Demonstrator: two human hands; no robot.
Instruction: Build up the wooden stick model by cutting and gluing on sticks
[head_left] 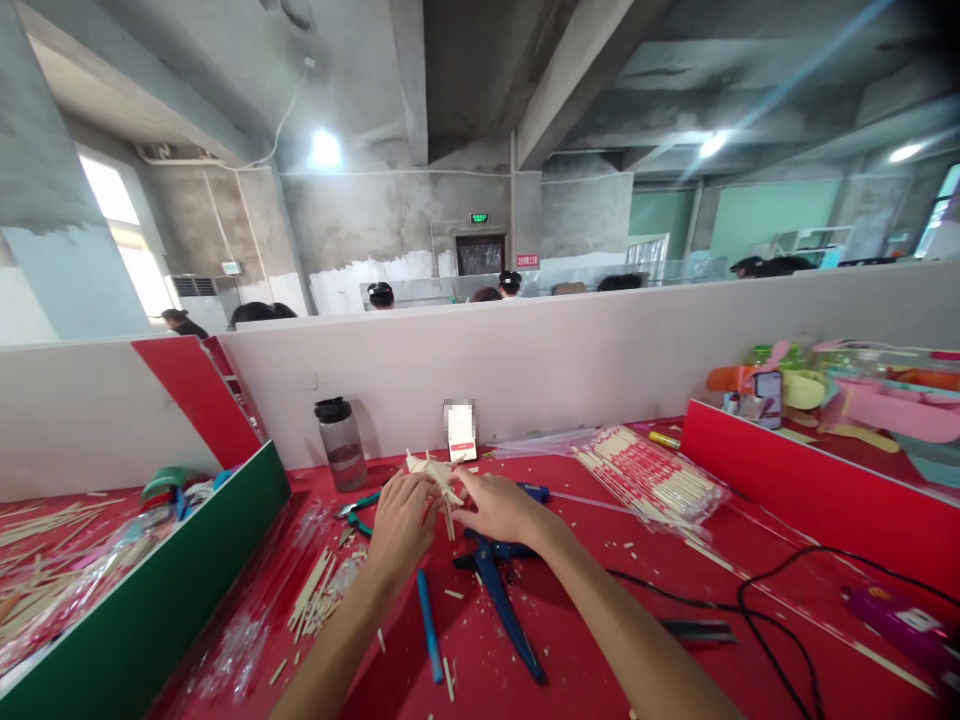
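Observation:
Between my two hands is a small pale structure of wooden sticks (436, 470), raised over the red table. My left hand (405, 515) has its fingers bent around the left side of it. From the right, my right hand (495, 508) grips its edge between thumb and fingers. One stick points down from the structure between the hands. Below lie blue-handled cutters (499, 600) and a blue pen-like stick (430, 628). Green-handled pliers (361, 510) rest beside my left hand, and a blue tool (534, 492) is partly hidden behind my right hand.
A dark-lidded bottle (341, 445) and a lit phone (460, 430) stand by the white partition (570, 370). Cut sticks (319, 597) lie left, bagged sticks (652, 475) right. A black cable (750, 607) crosses the right side. Green (165, 600) and red (817, 500) dividers flank the table.

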